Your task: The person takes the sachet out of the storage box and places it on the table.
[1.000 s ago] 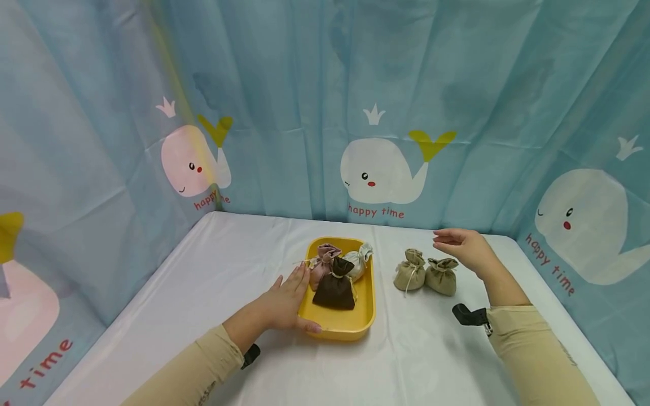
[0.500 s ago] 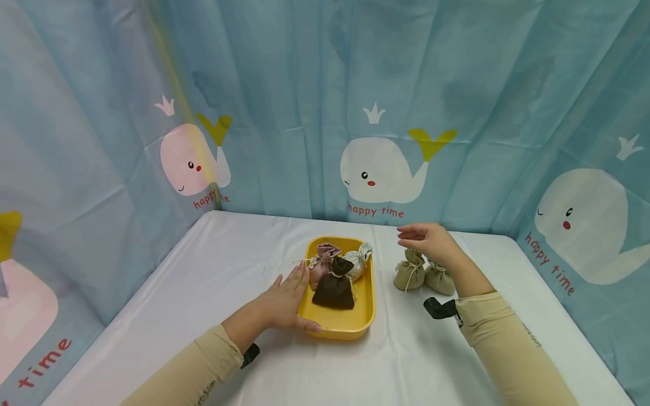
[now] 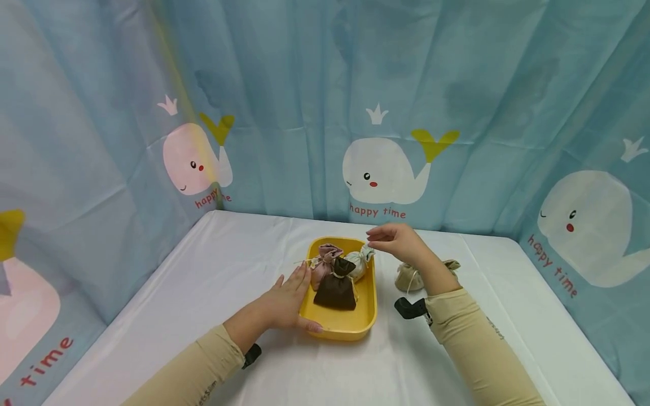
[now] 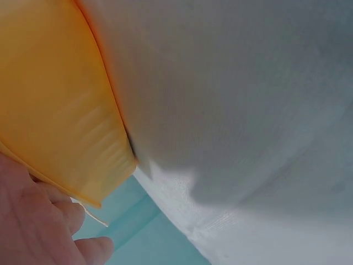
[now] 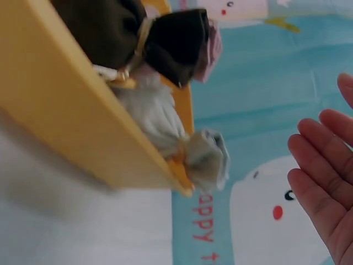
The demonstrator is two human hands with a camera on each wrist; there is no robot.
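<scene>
A yellow plastic tray (image 3: 341,326) holds three small drawstring pouches: a dark brown pouch (image 3: 335,293) in front, a pink pouch (image 3: 319,273) behind it and a pale grey-white pouch (image 3: 356,266) at the back right. My left hand (image 3: 284,301) rests along the tray's left side with straight fingers, the thumb at the near corner. Above the tray's back right corner is my right hand (image 3: 401,242), fingers extended and holding nothing. In the right wrist view, a gap separates that hand (image 5: 328,176) from the pale pouch's gathered top (image 5: 208,160).
Right of the tray stands a khaki pouch (image 3: 407,278), its top hidden behind my right forearm. A second khaki pouch (image 3: 451,265) shows only in part beyond that arm. A white cloth covers the table (image 3: 244,242); a blue whale-print curtain (image 3: 284,169) encloses the back and sides.
My right hand has moved left, from beyond the khaki pouches, over them, to the tray's back right corner. The left hand, tray and pouches stay in place.
</scene>
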